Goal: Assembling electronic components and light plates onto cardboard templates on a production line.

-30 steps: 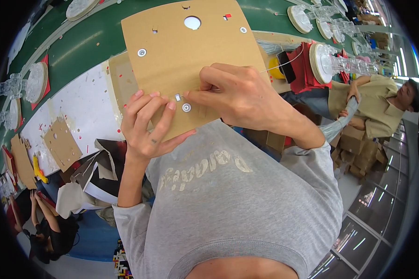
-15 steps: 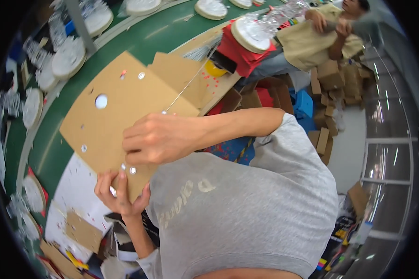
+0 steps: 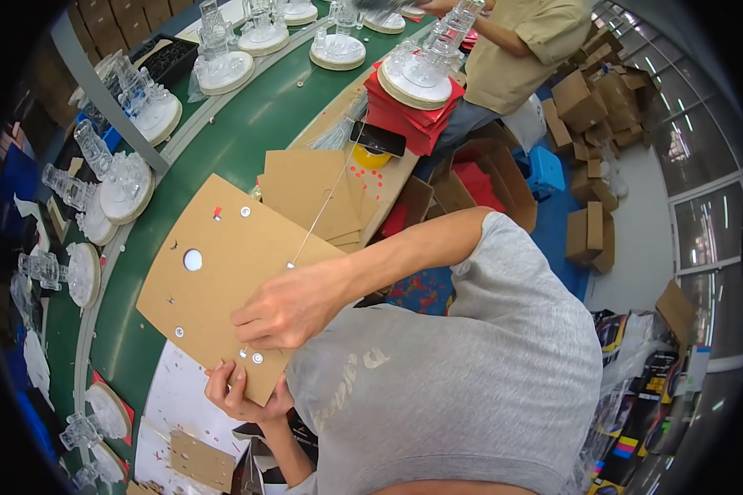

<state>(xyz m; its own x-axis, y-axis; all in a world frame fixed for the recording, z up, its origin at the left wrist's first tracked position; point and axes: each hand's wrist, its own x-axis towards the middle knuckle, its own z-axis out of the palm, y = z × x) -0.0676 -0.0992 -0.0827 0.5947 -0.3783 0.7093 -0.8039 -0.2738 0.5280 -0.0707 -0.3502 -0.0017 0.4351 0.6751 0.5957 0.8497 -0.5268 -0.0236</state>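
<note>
Cardboard panel (image 3: 223, 280) pinched between left-hand fingers (image 3: 223, 381); right hand (image 3: 285, 309) atop.

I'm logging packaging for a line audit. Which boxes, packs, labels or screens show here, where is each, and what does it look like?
Brown cartons: stacked at upper right on the floor, plain cardboard cubes.
Open carton: beside the co-worker, brown, red sheets inside.
Phone: on the bench, dark rectangular screen, unlit.
Colour-printed boxes: lower right, dark with bright stripes.
Red dot stickers: scattered on the cardboard sheets on the bench.
</note>
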